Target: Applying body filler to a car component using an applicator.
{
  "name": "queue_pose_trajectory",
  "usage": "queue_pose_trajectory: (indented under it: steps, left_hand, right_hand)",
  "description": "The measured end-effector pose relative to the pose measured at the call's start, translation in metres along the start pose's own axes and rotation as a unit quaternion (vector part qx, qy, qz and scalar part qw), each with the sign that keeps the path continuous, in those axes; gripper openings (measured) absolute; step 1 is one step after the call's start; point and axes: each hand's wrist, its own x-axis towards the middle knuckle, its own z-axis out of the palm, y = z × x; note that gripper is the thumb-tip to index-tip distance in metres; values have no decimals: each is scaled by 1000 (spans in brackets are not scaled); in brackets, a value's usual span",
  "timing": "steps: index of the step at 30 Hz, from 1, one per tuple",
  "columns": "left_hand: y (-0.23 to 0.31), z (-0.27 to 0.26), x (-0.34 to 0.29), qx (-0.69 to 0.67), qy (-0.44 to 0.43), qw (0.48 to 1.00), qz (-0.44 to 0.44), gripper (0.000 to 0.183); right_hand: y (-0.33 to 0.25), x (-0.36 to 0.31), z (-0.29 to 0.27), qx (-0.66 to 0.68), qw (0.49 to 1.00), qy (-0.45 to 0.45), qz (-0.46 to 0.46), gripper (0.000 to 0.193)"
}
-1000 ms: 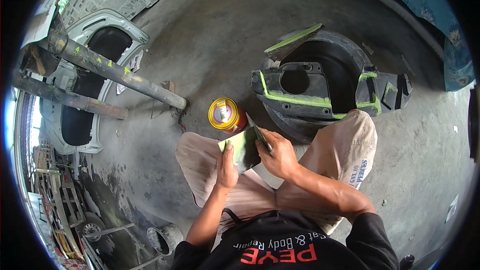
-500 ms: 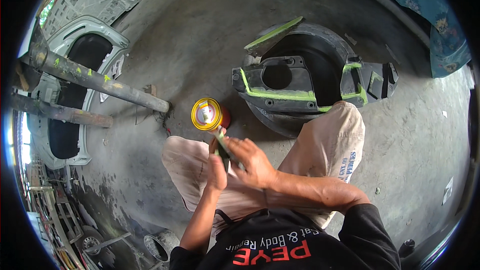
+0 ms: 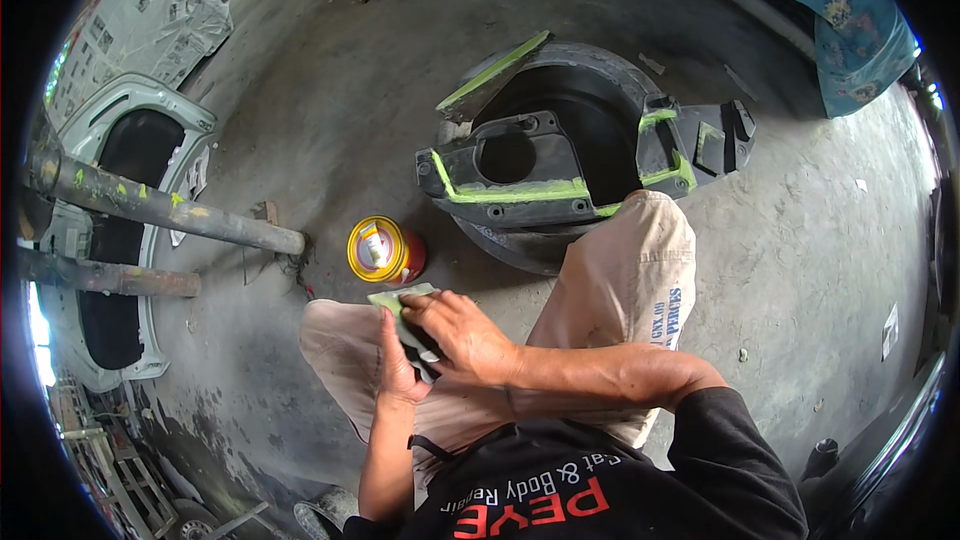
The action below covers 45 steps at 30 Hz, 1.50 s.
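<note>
My left hand (image 3: 398, 368) grips a flat, thin piece (image 3: 390, 300) with a pale greenish face and a dark lower part, held tilted over my lap. Its thumb lies along the left edge. My right hand (image 3: 462, 335) is closed over the face of this piece, fingers bent and pressed together; whatever they hold is hidden. Just beyond stands a red and yellow can (image 3: 411, 257), with a small white tube (image 3: 374, 244) lying on its lid. Ahead to the right, a black panel (image 3: 535, 145) with light green filler along its edges rests on a tire (image 3: 600, 62).
Two thick metal pipes (image 3: 240, 224) reach in from the left, before a pale car panel (image 3: 147, 361). A blue flowered cloth (image 3: 858, 60) hangs at the far right. Beyond the tire stretches grey concrete floor (image 3: 350, 70). Metal frames (image 3: 125, 470) lie at lower left.
The flat piece has tilted so its greenish face now shows more. My right hand has shifted over that face. The whole view has moved slightly right, so things appear farther left.
</note>
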Motion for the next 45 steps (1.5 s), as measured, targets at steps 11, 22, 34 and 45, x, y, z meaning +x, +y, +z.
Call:
queue_pose_trajectory:
  steps: [11,22,34,45]
  left_hand:
    - [17,3,-16,40,-125,986,-108,80]
    - [48,-5,-28,8,-172,981,-92,100]
    - [41,-23,-25,68,-79,994,-19,97]
    - [21,-31,-18,201,-124,967,-92,94]
  right_hand:
    - [11,29,-40,226,954,-25,195,51]
    - [45,30,-45,271,945,-80,165,21]
    - [24,28,-42,183,967,45,170,24]
    - [25,24,-36,383,919,-13,91,23]
